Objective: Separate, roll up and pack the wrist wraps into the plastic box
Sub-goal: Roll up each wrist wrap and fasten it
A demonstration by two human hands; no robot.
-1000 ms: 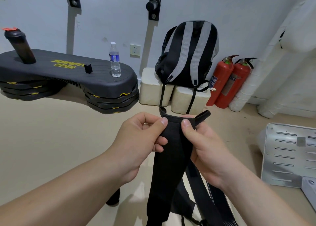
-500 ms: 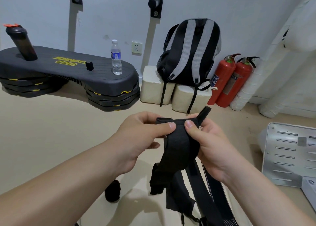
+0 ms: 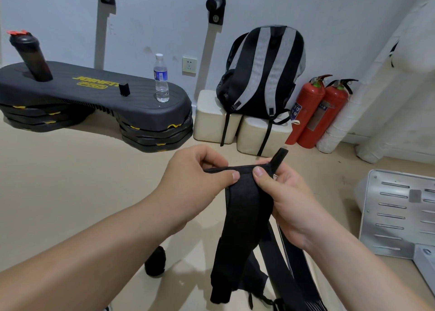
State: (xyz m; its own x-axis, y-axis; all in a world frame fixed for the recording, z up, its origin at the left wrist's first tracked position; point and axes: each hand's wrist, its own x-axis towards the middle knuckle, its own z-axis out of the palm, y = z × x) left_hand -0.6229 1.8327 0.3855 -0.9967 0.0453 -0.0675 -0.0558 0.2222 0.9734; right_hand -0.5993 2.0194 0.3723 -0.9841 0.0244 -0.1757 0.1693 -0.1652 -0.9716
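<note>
Now stretched flatter, the wrist wrap (image 3: 244, 216) hangs pinched between left hand (image 3: 195, 181) and right hand (image 3: 282, 200).

One backpack (image 3: 266, 70); two cream blocks (image 3: 211, 117) beneath it, two fire extinguishers (image 3: 306, 113) right of it, two bottles (image 3: 161, 80) left.

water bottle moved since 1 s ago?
No. The water bottle still stands on the black step platform, just right of the small black block; only the camera shifted.
</note>
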